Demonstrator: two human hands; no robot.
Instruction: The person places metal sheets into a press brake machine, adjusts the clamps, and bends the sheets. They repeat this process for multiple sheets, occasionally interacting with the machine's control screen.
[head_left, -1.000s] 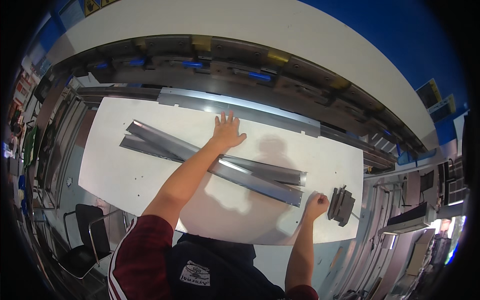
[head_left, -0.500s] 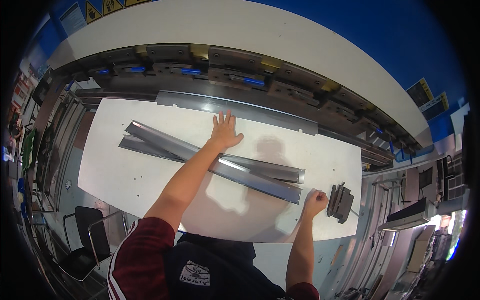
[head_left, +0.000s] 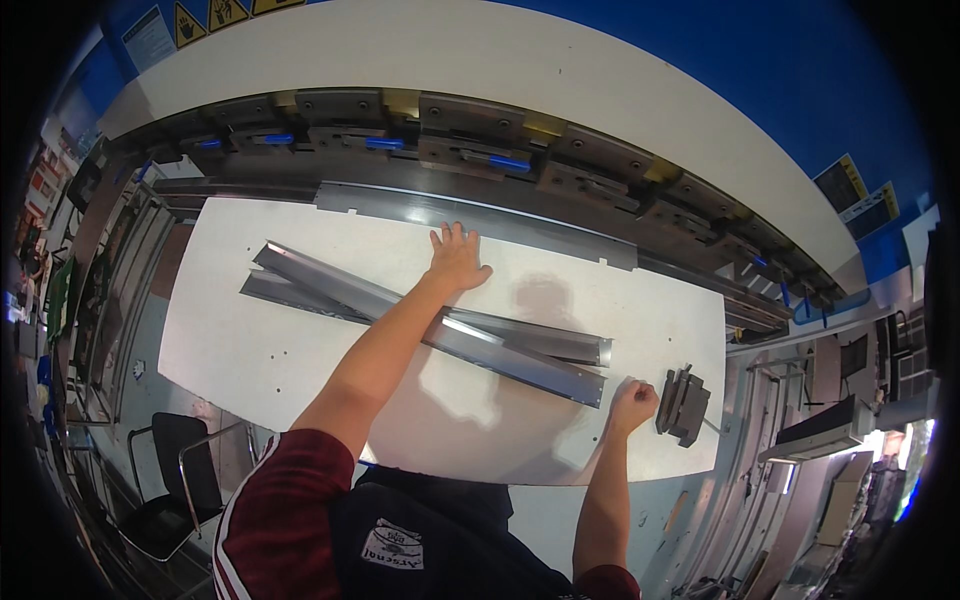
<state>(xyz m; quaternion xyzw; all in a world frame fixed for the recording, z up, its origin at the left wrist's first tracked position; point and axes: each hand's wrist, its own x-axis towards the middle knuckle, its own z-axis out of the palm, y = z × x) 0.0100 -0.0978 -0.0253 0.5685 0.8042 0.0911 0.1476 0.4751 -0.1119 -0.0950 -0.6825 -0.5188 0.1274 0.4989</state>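
My left hand (head_left: 457,262) rests palm down on the white board (head_left: 210,330), fingers apart, with its fingertips by the near edge of a flat grey metal strip (head_left: 400,206). That strip lies along the board's far side, its far edge against the machine. Below the left hand, two bent metal channels lie crossed: an upper channel (head_left: 530,367) over a lower channel (head_left: 560,343). My left forearm passes over both and hides part of them. At the right, my right hand (head_left: 634,405) is closed in a fist on the board; whatever it may hold is hidden.
A dark metal tooling block (head_left: 684,408) sits just right of my right hand. Across the far side runs a bending machine with a row of dark clamps (head_left: 470,120) and blue levers (head_left: 510,163). A black chair (head_left: 180,480) stands at lower left.
The left fingers have drawn in a little and shifted slightly right near the strip's edge. The right fist, the channels and the strip look unmoved.
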